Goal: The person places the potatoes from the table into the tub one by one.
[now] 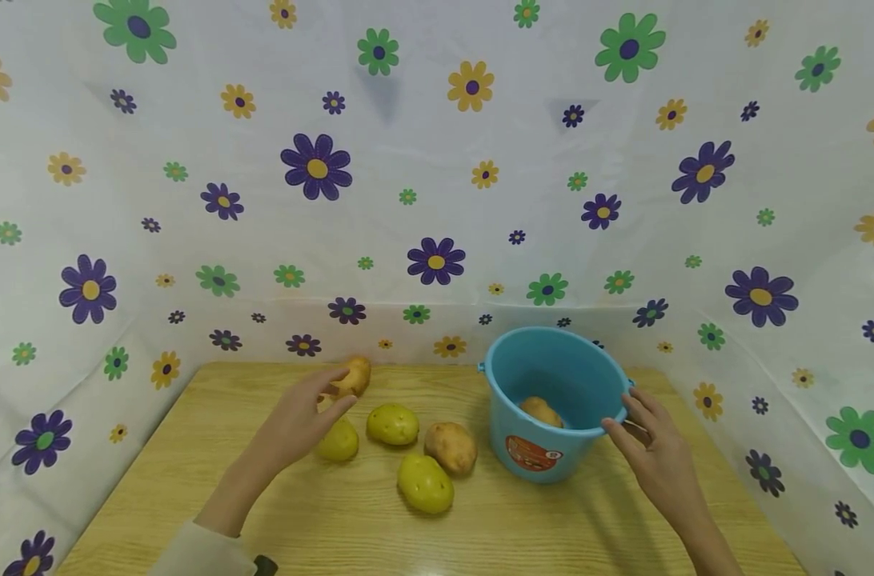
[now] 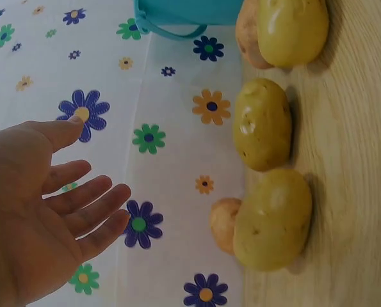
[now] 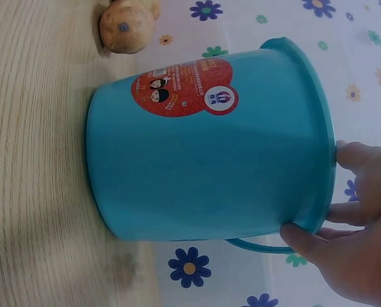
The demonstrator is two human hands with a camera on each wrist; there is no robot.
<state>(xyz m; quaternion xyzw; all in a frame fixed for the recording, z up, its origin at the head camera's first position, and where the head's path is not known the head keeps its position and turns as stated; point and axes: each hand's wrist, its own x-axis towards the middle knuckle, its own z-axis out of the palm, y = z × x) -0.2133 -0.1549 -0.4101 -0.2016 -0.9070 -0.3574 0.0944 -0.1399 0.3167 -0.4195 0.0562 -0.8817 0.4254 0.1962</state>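
Observation:
My left hand (image 1: 296, 420) hovers over the left end of a group of potatoes, fingers spread and holding nothing. Below it lies a yellow-green potato (image 1: 338, 442), with a brown potato (image 1: 358, 376) behind, partly hidden by the fingers in the head view. To the right are a second yellow-green potato (image 1: 393, 424), a brown potato (image 1: 451, 448) and a third yellow-green one (image 1: 426, 484) at the front. My right hand (image 1: 656, 448) grips the rim of an upright blue bucket (image 1: 505, 424) at its right side. Inside the bucket sits a brown potato (image 1: 541, 410).
The wooden table (image 1: 336, 532) carries everything. A white flowered sheet (image 1: 408, 216) stands as a wall behind the table and along both sides. The bucket's blue handle (image 3: 260, 246) hangs at the bucket's far side in the right wrist view.

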